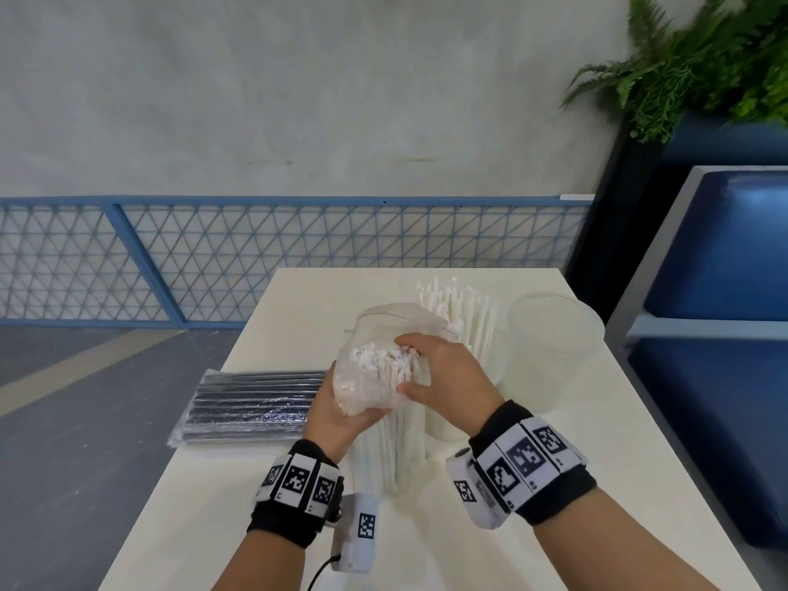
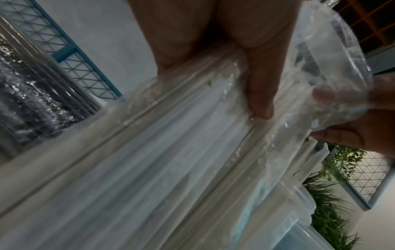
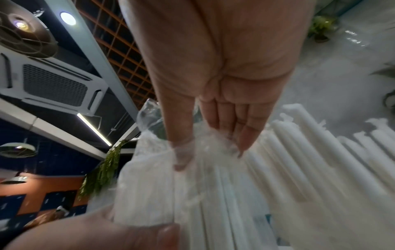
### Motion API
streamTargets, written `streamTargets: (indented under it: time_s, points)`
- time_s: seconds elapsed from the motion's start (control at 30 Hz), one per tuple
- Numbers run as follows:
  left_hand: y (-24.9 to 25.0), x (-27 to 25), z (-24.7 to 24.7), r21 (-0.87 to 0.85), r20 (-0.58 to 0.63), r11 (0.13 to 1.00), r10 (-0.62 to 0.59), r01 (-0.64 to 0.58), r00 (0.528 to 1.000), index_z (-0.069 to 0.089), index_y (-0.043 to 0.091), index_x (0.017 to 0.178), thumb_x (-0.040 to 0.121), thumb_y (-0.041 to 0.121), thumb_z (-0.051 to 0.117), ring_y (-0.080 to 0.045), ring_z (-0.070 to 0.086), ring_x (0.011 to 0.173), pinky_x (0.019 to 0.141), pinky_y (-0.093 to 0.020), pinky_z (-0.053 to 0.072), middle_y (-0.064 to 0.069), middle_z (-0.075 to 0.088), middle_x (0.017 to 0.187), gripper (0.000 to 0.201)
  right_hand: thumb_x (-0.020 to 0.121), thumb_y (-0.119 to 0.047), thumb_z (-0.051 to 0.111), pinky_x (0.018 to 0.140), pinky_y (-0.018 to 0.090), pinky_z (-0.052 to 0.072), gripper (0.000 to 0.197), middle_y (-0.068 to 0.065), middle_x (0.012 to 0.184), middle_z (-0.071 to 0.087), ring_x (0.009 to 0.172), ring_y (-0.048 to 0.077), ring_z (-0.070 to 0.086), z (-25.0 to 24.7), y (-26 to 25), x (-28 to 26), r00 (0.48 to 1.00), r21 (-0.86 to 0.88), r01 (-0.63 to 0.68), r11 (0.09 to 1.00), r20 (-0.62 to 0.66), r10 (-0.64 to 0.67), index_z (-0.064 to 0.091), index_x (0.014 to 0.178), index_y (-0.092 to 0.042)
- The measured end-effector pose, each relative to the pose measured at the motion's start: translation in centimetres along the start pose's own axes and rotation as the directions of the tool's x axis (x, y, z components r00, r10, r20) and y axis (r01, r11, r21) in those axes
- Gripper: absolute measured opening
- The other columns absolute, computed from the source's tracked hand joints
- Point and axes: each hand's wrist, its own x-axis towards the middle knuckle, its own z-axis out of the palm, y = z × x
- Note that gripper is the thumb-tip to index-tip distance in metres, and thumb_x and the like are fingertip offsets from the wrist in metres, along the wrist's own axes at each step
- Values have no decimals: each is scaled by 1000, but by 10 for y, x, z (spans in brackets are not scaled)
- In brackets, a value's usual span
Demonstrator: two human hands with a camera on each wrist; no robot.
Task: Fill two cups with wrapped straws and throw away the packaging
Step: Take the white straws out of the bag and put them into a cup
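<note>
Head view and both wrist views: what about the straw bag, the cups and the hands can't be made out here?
- Cup under the straw bag: head view, hidden by the bag and both hands.
- Straw count in the bag: all views, blurred.
- Left hand fingers: head view, behind the bag.
- Right hand fingertips: right wrist view, veiled by the plastic.
- Empty cup: right wrist view, blurred.

— What's hidden behind the bag (image 1: pixel 375 377) of white straws?

— The cup under it; the left hand (image 1: pixel 337 413) and the bag cover it.

— And the right hand (image 1: pixel 443 377)?

— Its fingertips sink among the straw tips. Right of the bag, the fern (image 1: pixel 699 66) is cut off by the frame's edge.

— The wrist views?

— Blurred; single straws run together.
</note>
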Motion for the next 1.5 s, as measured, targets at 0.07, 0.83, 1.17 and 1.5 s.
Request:
streamTargets:
  time_s: [0.07,0.83,1.17,1.5]
  points:
    - [2,-2,-2,0,11,1000,10,-10,1000,51,8,123,50,17,86,-15,64,104,78,-18,53,-8,66,113,82,79,-17,69,98,17,32,64,4,131,53,121,18,48,6,-5,-2,1000,-5,-2,1000,25,2,40,136,-20]
    - [9,0,-9,87,68,996,-38,33,997,54,19,117,42,36,83,-16,63,106,91,-36,52,-3,67,111,82,87,-29,61,73,1,42,18,-19,93,62,89,-5,58,43,3,-6,955,605,-73,792,-186,231,55,104,-28]
    - [12,2,-7,147,44,987,-74,67,996,57,13,113,36,43,82,-21,64,101,90,-43,52,-6,69,105,86,88,-28,59,91,44,49,30,7,81,67,87,28,65,-7,-5,13,876,777,11,629,-311,369,64,79,1]
    - [19,4,-3,105,57,994,-23,17,998,59,24,97,48,22,83,-8,64,92,75,-25,49,3,69,96,55,65,-47,77,83,32,51,55,8,93,72,88,18,66,-4,3,9,892,752,-105,651,-218,395,67,94,-1]
